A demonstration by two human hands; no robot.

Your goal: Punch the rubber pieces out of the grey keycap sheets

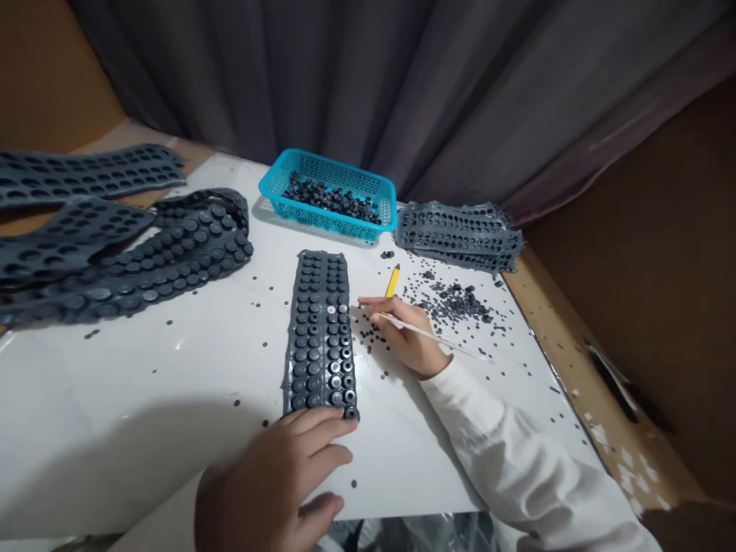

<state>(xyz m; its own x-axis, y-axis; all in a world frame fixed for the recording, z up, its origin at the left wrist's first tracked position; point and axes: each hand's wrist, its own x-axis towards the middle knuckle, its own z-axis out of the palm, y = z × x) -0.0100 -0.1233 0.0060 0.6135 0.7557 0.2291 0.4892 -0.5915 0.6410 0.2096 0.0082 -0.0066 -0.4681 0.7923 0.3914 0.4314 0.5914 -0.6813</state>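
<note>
A dark grey rubber strip (322, 330) with rows of round caps lies lengthwise on the white table. My left hand (281, 475) rests with its fingertips on the strip's near end, fingers spread and flat. To the right of the strip, my right hand (411, 333) is pinched around a thin white stick (428, 333) that slants down to the right. A yellow tool (393, 281) with a dark tip sticks up just beyond the right fingers; its lower part is hidden by the hand. Small black discs (460, 301) are heaped and scattered beyond the right hand.
A turquoise basket (327, 222) of small black parts stands at the back. A perforated grey sheet (457, 230) lies right of it. More grey strips (143, 268) cover the left side. A black-handled tool (612, 383) and white scraps lie at the right edge.
</note>
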